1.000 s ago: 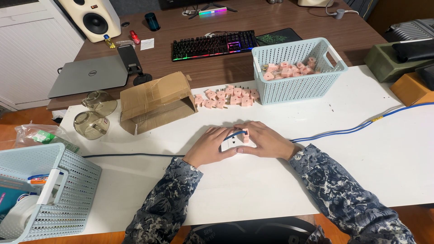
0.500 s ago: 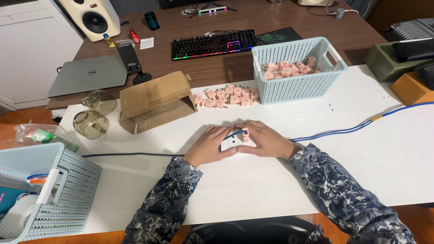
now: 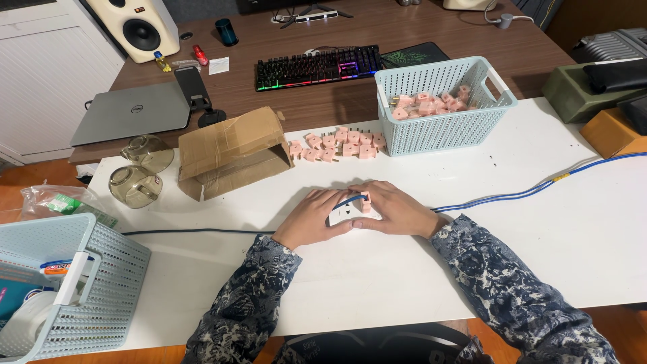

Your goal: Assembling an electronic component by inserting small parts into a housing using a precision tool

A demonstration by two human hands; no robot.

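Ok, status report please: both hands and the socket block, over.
Left hand and right hand both grip white socket block. Pink plug on it. Blue cable lies right. Nothing blocking.

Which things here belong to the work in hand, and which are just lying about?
In use: left hand, right hand, white socket block, blue cable, loose pink plugs, blue basket of plugs.

Lying about: cardboard box, laptop, keyboard, speaker, glass lids.

A home office or desk workroom: behind the white table [image 3: 472, 269] stands a wooden desk [image 3: 404, 40] carrying a backlit keyboard [image 3: 317, 66], closed laptop [image 3: 131, 112] and studio speaker [image 3: 138, 27] beside it.
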